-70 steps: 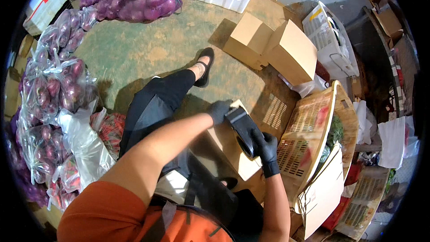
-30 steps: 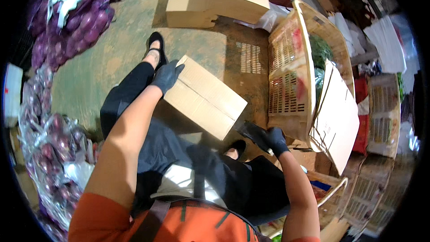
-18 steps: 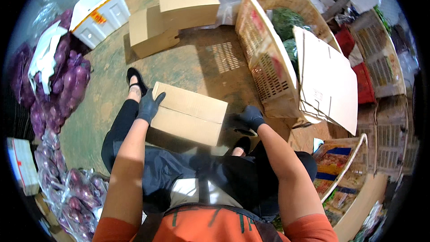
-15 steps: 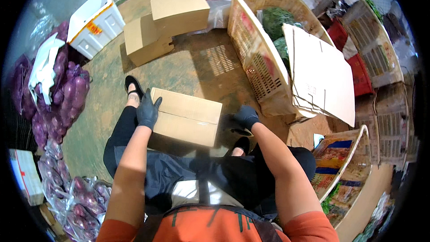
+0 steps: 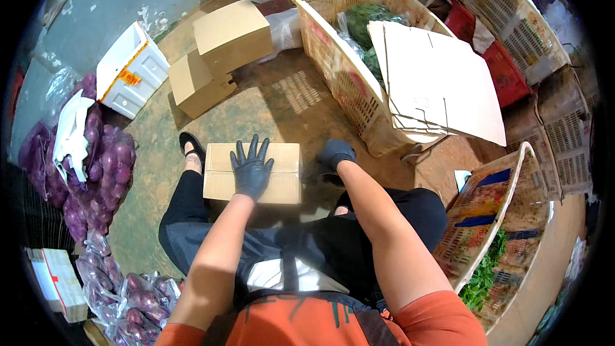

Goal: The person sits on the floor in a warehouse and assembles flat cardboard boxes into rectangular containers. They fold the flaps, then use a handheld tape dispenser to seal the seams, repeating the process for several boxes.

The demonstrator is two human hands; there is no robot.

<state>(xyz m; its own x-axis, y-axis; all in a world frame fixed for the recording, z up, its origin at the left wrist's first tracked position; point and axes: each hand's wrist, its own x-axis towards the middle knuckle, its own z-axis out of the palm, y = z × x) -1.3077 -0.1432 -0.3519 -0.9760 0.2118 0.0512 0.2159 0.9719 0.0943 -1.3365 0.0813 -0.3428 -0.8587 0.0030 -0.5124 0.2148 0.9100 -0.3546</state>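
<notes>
Concrete floor (image 5: pixel 160 147), stained; cardboard box (image 5: pixel 218 179) under left hand (image 5: pixel 251 170); baskets w/ greens (image 5: pixel 346 70) right.

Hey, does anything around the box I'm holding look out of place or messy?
The flattened cardboard sheet lies askew across the tan basket, covering its bagged greens. The cardboard box under your left hand looks closed and intact.

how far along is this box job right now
Done, by the look of it: the cardboard box is closed and lies flat in front of the person. In hand: the left hand presses flat on its top, while the right hand is at its right end. Left: it still sits apart from the two closed boxes on the floor beyond. Whether it is taped cannot be told.
</notes>
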